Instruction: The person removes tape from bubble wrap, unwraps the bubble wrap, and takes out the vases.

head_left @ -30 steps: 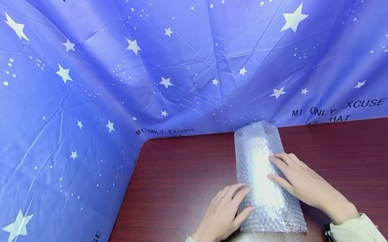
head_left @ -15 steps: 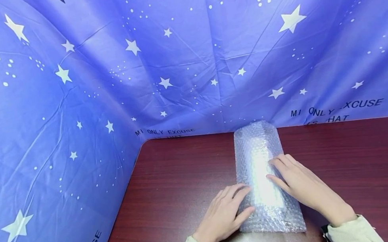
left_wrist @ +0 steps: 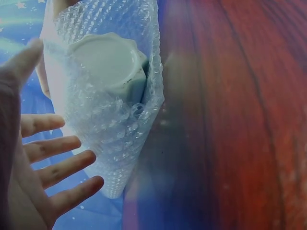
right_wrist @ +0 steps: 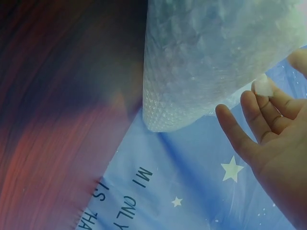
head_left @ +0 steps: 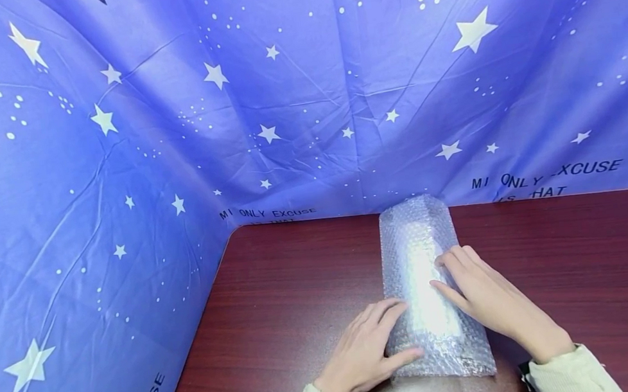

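Over bubble wrap (head_left: 428,310), the relaxed left hand (head_left: 365,347) is spreading its thumb lower. The loose-fingered right hand (head_left: 491,297) is seemingly steadying.

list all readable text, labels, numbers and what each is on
"MI ONLY EXCUSE": star-print curtain, back left.
"MI ONLY XCUSE": curtain, back right; E lost in fold.
"IS THAT": under both, partly hidden.
"XCUSE": curtain, left side, cut by frame.
"T": below it, rest cut off.
"MI ONLY", "IS THA": curtain, right wrist view.
Bubble wrap: none legible.
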### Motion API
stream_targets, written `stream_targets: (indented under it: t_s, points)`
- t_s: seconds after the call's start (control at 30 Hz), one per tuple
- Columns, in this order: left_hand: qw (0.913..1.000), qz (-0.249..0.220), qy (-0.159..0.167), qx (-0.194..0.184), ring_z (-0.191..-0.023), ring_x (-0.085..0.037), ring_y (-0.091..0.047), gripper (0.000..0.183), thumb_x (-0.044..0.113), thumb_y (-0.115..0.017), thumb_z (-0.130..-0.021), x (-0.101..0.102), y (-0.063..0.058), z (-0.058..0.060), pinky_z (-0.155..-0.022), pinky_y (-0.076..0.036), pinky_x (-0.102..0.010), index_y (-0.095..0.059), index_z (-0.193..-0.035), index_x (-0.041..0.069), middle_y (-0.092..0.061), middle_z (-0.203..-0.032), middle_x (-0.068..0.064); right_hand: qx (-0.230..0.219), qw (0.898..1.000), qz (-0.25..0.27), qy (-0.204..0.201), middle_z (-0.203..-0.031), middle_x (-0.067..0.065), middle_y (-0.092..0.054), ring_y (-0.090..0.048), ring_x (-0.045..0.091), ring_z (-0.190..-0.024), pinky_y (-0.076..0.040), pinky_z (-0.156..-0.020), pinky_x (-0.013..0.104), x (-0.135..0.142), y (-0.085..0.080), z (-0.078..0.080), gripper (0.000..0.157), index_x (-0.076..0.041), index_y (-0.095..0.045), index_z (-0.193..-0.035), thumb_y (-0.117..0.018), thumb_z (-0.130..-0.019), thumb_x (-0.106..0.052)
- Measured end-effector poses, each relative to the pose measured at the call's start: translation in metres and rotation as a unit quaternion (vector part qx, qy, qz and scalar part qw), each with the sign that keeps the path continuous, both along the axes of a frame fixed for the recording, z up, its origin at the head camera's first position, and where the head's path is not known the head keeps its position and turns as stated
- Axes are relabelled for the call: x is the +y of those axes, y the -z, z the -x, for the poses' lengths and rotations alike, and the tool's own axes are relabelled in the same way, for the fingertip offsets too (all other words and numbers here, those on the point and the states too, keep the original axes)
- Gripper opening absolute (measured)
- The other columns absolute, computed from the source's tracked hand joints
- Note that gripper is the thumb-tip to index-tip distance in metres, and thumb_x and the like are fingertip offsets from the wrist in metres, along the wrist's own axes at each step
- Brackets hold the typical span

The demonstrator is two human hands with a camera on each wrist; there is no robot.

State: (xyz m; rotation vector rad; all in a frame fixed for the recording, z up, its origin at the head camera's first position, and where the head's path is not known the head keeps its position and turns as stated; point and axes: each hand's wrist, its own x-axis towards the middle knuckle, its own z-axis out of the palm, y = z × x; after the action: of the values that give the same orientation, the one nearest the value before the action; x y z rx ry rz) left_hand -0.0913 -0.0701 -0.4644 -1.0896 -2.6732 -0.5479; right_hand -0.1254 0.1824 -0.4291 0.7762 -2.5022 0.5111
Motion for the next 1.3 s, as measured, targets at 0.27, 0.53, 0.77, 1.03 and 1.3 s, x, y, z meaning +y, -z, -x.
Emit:
stream_targets:
  t_s: [0.27,0.53,0.77,1.03,1.3]
  points:
    - [0.9999,0.001,0.003,-0.017,-0.131,-0.010,-0.049,0.088,0.073,-0.063,-0.080,-0.001,0.000,-0.002,-0.105,-0.047,-0.031,-0.041,-0.148,0.021,-0.047,-0.146,0.007,-0.022,1.000,0.005,0.003,-0.096,0.002,-0.052,-0.046,0.016,-0.088,-0.045,-0.071,0.035,-0.004,-0.002,0.000,0.026,-0.002,-0.055,-0.105,-0.072,-0.089,-0.014]
    - [0.9998,0.007,-0.001,-0.017,-0.128,-0.012,-0.050,0.090,0.074,-0.063,-0.080,-0.002,0.000,0.000,-0.105,-0.047,-0.032,-0.040,-0.148,0.019,-0.048,-0.144,0.005,-0.018,1.000,0.019,-0.015,-0.097,0.004,-0.053,-0.047,0.015,-0.089,-0.047,-0.074,0.035,-0.008,-0.002,0.003,0.027,-0.001,-0.054,-0.105,-0.073,-0.086,-0.009]
    - [0.9996,0.002,-0.013,-0.025,-0.128,-0.013,-0.051,0.087,0.073,-0.059,-0.084,-0.002,-0.002,0.002,-0.105,-0.047,-0.034,-0.038,-0.149,0.019,-0.047,-0.144,0.003,-0.023,0.999,0.025,-0.013,-0.102,0.006,-0.057,-0.052,0.018,-0.095,-0.049,-0.078,0.038,-0.012,-0.004,0.005,0.029,-0.001,-0.055,-0.109,-0.072,-0.087,-0.010]
    - [0.9989,-0.015,-0.042,-0.010,-0.128,-0.013,-0.051,0.076,0.070,-0.050,-0.091,0.002,-0.010,0.005,-0.104,-0.048,-0.035,-0.041,-0.147,0.020,-0.048,-0.144,0.003,-0.031,0.999,0.023,-0.024,-0.105,0.005,-0.059,-0.053,0.020,-0.098,-0.048,-0.082,0.038,-0.019,-0.007,0.007,0.030,-0.002,-0.056,-0.112,-0.072,-0.088,-0.013]
    - [0.9941,-0.041,-0.093,-0.039,-0.129,-0.014,-0.050,0.075,0.070,-0.044,-0.094,0.008,-0.021,0.006,-0.097,-0.052,-0.039,-0.037,-0.151,0.022,-0.046,-0.146,0.004,-0.057,0.998,0.020,-0.026,-0.109,0.005,-0.058,-0.053,0.020,-0.102,-0.050,-0.084,0.040,-0.030,-0.012,0.008,0.030,-0.003,-0.056,-0.115,-0.069,-0.092,-0.018]
